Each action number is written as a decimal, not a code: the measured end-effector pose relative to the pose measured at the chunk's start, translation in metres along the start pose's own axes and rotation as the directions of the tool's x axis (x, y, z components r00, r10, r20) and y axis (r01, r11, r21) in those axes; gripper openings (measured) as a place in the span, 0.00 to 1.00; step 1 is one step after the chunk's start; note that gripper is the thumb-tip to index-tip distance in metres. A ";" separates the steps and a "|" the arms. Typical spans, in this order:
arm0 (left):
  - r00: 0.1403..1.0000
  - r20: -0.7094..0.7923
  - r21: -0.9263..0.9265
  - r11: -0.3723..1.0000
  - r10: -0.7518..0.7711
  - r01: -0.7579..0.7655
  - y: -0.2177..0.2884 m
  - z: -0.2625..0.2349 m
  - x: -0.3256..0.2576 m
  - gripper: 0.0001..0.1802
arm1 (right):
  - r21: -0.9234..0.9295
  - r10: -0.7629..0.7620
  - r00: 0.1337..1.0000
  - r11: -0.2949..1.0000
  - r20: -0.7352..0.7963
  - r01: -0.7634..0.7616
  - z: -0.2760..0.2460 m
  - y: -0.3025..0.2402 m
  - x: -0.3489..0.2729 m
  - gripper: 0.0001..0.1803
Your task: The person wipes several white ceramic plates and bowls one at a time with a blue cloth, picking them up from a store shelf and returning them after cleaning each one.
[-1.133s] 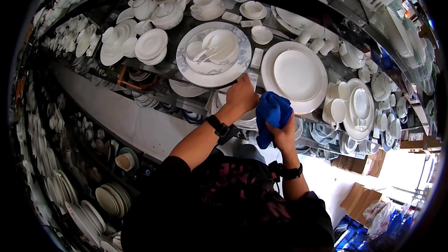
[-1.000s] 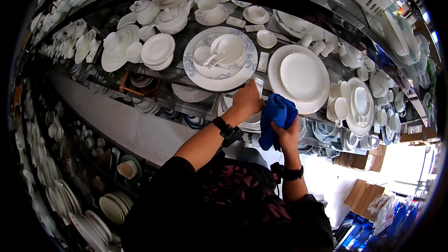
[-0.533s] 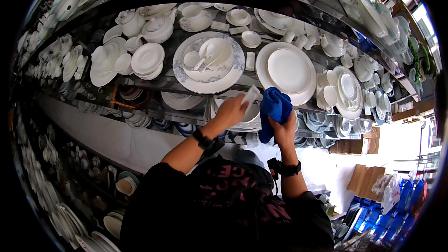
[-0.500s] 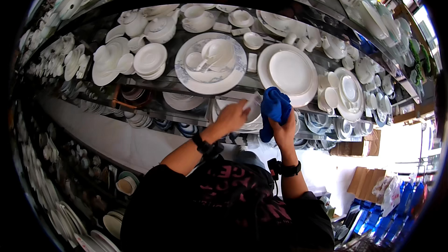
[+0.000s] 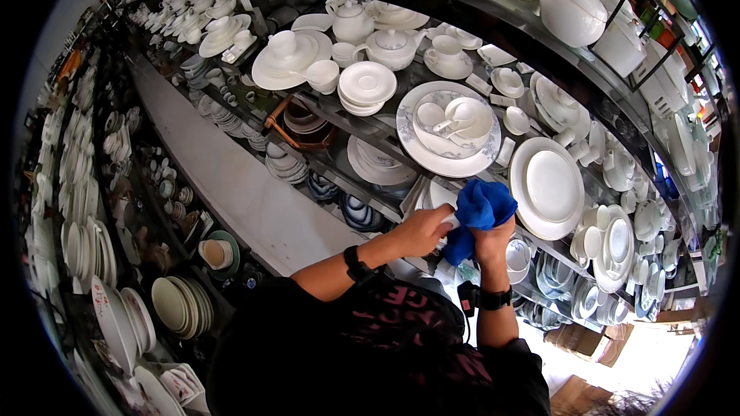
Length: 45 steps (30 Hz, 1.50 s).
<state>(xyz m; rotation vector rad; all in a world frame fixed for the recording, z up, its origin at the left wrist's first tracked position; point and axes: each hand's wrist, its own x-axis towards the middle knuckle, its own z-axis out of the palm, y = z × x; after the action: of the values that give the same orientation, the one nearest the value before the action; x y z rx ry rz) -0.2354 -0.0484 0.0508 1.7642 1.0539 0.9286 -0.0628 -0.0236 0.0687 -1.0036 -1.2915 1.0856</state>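
Observation:
A bunched blue cloth (image 5: pixel 486 204) is gripped in my right hand (image 5: pixel 495 240), and part of it hangs down below the fingers. My left hand (image 5: pixel 422 233) is closed beside it, pinching a small white piece (image 5: pixel 452 221) that meets the cloth's left side. Too little of the piece shows to tell its kind. Both hands are in front of the shelf edge. Just beyond them are a large patterned plate (image 5: pixel 412 152) bearing bowls and a spoon, and a plain white plate stack (image 5: pixel 546 185).
Glass shelves hold white crockery, including a lidded teapot (image 5: pixel 391 48) and a saucer stack (image 5: pixel 367 86). A brown basket (image 5: pixel 299 127) stands on the lower shelf. Behind me on the left, another rack carries stacked cream plates (image 5: pixel 181 306). A pale aisle floor (image 5: pixel 231 192) runs between the racks.
The view has swung left, so the shelves appear shifted right and tilted. My left hand has brought the white piece against the blue cloth, which my right hand keeps holding.

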 end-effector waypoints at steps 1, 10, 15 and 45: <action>1.000 -0.026 -0.049 0.999 -0.007 0.006 -0.002 -0.001 -0.004 0.14 | 0.053 -0.009 1.000 0.999 -0.017 0.010 0.006 0.002 -0.002 0.26; 0.947 -0.316 -0.235 0.972 -0.065 -0.011 -0.006 0.021 -0.021 0.09 | 0.276 0.162 0.983 0.952 -0.092 -0.131 0.031 0.005 -0.008 0.29; 0.936 -0.350 -0.088 0.996 -0.035 0.005 -0.003 0.017 -0.021 0.11 | 0.532 0.358 0.930 0.806 -0.088 -0.260 0.038 -0.003 -0.014 0.30; 0.910 -0.388 0.053 0.990 0.143 -0.134 -0.010 -0.002 -0.019 0.37 | -0.098 -0.046 0.992 0.995 -0.115 0.034 0.059 0.020 -0.026 0.26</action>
<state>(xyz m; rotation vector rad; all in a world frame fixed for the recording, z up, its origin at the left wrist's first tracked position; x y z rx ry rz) -0.2474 -0.0627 0.0395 1.7303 1.2018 1.4059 -0.1219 -0.0463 0.0461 -1.0927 -1.2723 0.9271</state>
